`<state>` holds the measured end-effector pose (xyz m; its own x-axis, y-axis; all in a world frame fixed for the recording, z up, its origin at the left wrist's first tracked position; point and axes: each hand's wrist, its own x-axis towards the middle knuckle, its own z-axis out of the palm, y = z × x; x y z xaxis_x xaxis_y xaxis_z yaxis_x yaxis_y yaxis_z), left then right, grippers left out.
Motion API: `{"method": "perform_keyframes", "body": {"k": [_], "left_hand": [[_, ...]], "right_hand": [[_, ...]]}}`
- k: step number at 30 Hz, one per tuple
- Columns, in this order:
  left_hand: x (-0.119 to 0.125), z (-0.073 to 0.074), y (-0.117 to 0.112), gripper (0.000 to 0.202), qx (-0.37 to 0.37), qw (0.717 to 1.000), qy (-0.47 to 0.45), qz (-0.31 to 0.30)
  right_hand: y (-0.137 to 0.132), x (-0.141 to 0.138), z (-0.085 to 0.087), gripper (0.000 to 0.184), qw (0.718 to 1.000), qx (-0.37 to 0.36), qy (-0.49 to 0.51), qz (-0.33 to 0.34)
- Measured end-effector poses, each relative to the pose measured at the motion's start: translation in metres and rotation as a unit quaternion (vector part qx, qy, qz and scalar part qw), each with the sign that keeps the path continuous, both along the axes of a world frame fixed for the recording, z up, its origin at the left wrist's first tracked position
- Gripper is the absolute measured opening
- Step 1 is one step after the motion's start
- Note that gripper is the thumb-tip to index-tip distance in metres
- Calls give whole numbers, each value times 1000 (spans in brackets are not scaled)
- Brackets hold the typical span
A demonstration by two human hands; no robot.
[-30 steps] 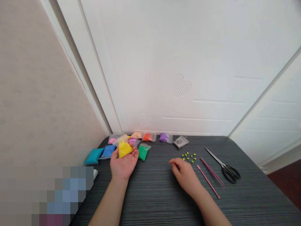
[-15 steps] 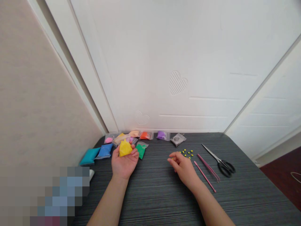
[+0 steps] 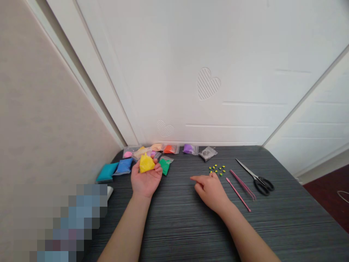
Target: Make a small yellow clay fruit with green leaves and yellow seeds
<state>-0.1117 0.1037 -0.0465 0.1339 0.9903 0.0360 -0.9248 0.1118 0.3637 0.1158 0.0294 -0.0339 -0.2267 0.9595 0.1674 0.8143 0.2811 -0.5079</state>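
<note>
My left hand (image 3: 146,182) is turned palm up, with a lump of yellow clay (image 3: 146,163) resting on the palm against the curled fingers. Low over the dark table, my right hand (image 3: 211,191) points its index finger to the left, apart from the thumb. Its other fingers are bent and partly hidden; nothing shows in it. Just beyond that hand lie several tiny yellow-and-green pieces (image 3: 216,166). To its right are a thin pink stick tool (image 3: 238,194) and pink tweezers (image 3: 242,183).
Black-handled scissors (image 3: 256,178) lie at the right. Along the back are bags of purple (image 3: 188,148), orange (image 3: 169,149) and grey clay (image 3: 208,153). A green bag (image 3: 165,164) lies beside my left hand, with blue (image 3: 123,166) and teal packs (image 3: 107,172) farther left. A white wall panel (image 3: 174,72) borders the table.
The view has tilted slightly upward. My right hand's index finger has stretched out to the left, away from the thumb. My left hand still holds the yellow clay.
</note>
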Motion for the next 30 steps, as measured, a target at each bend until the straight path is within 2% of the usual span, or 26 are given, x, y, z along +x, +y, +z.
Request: {"method": "perform_keyframes", "body": {"k": [7,18,23,30], "left_hand": [[2,2,-4,34,0,1000,9,-5],[5,8,-6,37,-25,999,25,-3],[5,9,-6,36,-28,999,22,1],[4,4,-5,35,4,1000,23,-9]], "right_hand": [[-7,-11,4,29,993,-18,-89,70],[-1,-8,1,34,989,-34,-142,-5],[0,-13,4,35,989,-32,-147,3],[6,-12,-4,36,986,-48,-157,5]]}}
